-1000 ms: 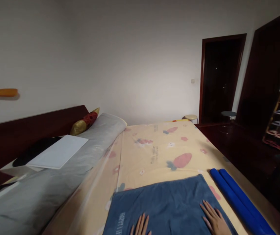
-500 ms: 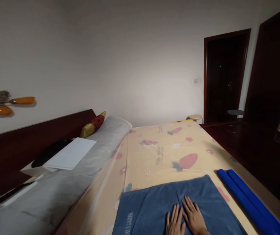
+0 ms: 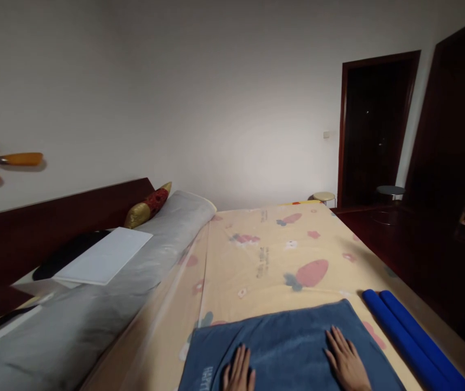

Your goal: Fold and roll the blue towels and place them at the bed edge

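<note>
A dark blue cloth [image 3: 285, 347] with pale lettering at its lower left lies spread on the bed, its near part cut off by the frame. My left hand [image 3: 239, 370] rests palm down on the cloth's left half, fingers stretched out and fairly close together. Toward the cloth's right side, my right hand [image 3: 346, 360] lies flat with its fingers extended and thumb apart. Neither hand grips anything. Beneath the cloth is a yellow sheet [image 3: 252, 304] printed with strawberries and flowers.
Two bright blue rolls [image 3: 413, 339] lie side by side right of the cloth. Grey bedding [image 3: 134, 304] runs along the dark headboard [image 3: 73, 209], with a white flat panel [image 3: 106, 256] and a red-gold cushion [image 3: 150, 206] there. Stools [image 3: 324, 196] stand beyond the bed.
My hands were close together at the cloth's middle. They have slid apart, the left to the left and the right to the right. The view has shifted slightly.
</note>
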### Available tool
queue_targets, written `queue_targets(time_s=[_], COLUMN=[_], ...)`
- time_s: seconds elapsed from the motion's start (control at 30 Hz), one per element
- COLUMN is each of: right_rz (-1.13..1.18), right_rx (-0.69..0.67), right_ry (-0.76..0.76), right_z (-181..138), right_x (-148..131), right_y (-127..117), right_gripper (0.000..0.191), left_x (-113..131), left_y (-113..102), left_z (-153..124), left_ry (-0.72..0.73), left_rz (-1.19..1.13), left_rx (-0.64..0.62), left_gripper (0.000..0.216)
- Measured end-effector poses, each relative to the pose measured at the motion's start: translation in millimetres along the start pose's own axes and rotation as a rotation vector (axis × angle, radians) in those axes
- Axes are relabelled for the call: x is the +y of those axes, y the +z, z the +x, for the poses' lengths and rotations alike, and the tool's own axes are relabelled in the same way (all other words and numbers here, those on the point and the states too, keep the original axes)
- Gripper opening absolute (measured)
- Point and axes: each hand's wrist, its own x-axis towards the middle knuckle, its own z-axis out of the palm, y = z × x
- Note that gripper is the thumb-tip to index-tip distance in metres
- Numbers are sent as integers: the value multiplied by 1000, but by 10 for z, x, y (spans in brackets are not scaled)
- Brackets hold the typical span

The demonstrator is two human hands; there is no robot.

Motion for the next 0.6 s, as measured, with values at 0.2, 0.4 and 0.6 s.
queue_targets(time_s=[0.2, 0.4, 0.6], right_rz=[109, -32, -195], right_rx=[-158, -33, 62], right_ry=[-177, -4, 105], right_z=[581, 738, 737], right_x=[-798, 412, 1021], right_y=[112, -97, -123], right_gripper=[64, 65, 63], left_x=[954, 303, -71], left_y=[125, 91, 36], left_z=[785, 955, 914], left_ry=[218, -44, -110], left_rz=[-189, -25, 58], left_rx=[-172, -182, -126], left_gripper=[54, 54, 55])
